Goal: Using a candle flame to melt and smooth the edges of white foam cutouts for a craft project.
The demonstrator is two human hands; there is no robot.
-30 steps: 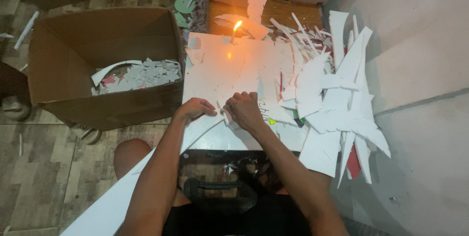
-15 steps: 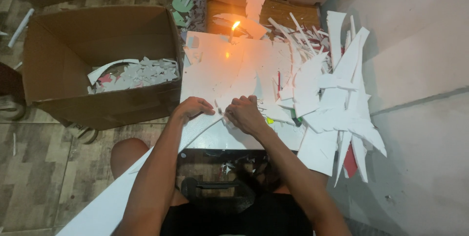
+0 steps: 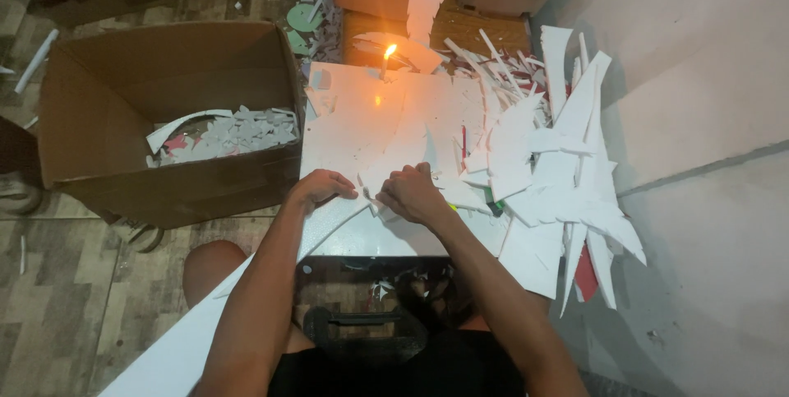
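Note:
My left hand (image 3: 319, 188) and my right hand (image 3: 412, 192) rest close together on a white foam sheet (image 3: 362, 130) that lies over a small low table. Both hands pinch a thin white foam piece (image 3: 370, 196) between them, near the sheet's front edge. What the right fingers grip exactly is hidden under the hand. A long curved white strip (image 3: 177, 348) runs from the sheet down past my left knee.
An open cardboard box (image 3: 164, 60) with several white foam scraps stands to the left. A lit candle (image 3: 386, 56) burns at the sheet's far edge. A heap of pointed white foam offcuts (image 3: 559, 159) covers the right side. Orange-brown boxes stand behind, and a wall on the right.
Almost nothing differs; the hands stay together at the same spot on the sheet, with only a slight shift of the view.

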